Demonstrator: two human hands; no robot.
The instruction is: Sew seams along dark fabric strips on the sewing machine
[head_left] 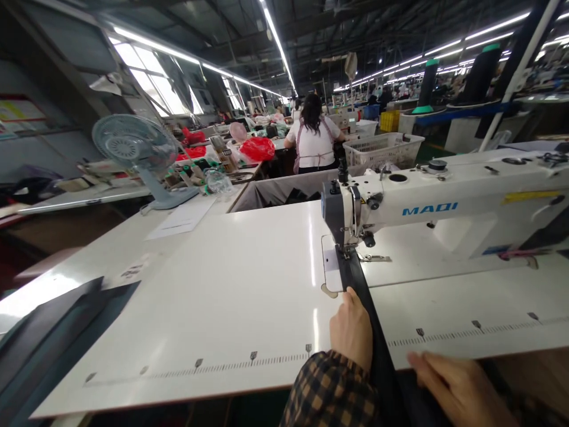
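A narrow dark fabric strip (361, 283) runs from the table's front edge up under the presser foot (345, 248) of a white sewing machine (444, 198). My left hand (351, 329), in a plaid sleeve, lies flat against the strip's left side, fingers pointing toward the needle. My right hand (457, 388) rests on the dark fabric at the table's front edge, fingers spread and pointing left. Neither hand grips the strip; both press on it.
The white table (231, 296) carries a printed ruler along its front. Dark fabric pieces (48, 335) lie at the left edge. A desk fan (137, 154) and paper sheet (182, 218) stand behind. A person (313, 139) sits ahead, back turned, beside a white basket (382, 149).
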